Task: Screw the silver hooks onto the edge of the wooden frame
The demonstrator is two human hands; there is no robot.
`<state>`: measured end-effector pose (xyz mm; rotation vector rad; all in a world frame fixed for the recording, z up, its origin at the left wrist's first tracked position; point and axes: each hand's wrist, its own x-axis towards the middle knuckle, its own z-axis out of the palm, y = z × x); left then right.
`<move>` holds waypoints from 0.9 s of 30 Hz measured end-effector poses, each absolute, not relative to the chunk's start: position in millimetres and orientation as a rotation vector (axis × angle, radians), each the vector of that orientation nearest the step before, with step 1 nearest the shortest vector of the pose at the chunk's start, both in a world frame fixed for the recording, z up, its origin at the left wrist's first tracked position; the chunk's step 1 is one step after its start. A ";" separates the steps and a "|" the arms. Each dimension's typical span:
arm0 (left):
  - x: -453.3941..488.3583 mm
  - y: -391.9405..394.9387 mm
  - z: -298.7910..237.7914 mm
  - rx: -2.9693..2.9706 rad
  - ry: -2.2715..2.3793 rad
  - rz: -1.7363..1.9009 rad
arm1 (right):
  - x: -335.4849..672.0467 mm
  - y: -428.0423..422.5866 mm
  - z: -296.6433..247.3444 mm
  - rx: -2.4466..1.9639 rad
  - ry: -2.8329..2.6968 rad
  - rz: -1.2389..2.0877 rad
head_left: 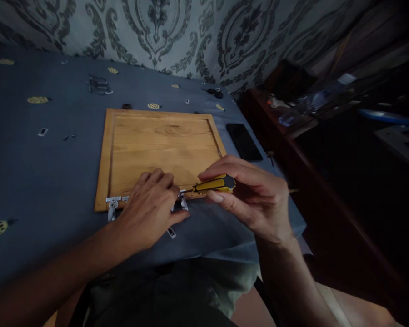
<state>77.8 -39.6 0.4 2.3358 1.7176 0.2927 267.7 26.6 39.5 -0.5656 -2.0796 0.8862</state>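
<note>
A framed wooden cabinet door lies flat on the blue tablecloth. My right hand grips the yellow-and-black handle of a screwdriver, held nearly level with its shaft aimed left. Its tip reaches a metal hinge at the door's near edge; the exact contact is too small to make out. Over that edge bends my left hand, its fingers and thumb closed about the hinge and partly hiding it. Further left, another metal hinge sits on the same edge.
Beyond the door lie dark-handled scissors and a small bundle of metal pieces. A black phone rests to the right. Small dark bits lie at left. A dark red cabinet carries a clear plastic bottle.
</note>
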 end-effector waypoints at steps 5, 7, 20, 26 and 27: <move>78.0 -39.9 -1.1 2.357 1.719 0.299 | 262.0 26.9 32.8 -0.608 -2.024 0.805; 77.8 -40.0 -1.1 2.351 1.716 0.307 | 257.9 26.7 29.9 -0.618 -2.005 0.779; 78.0 -37.7 5.2 2.325 1.702 0.249 | 265.2 11.3 29.0 -0.641 -1.860 0.536; 78.1 -37.8 5.2 2.327 1.692 0.273 | 266.6 9.7 22.4 -0.697 -1.875 0.553; 78.2 -38.0 4.5 2.330 1.696 0.284 | 266.5 10.0 20.9 -0.693 -1.868 0.556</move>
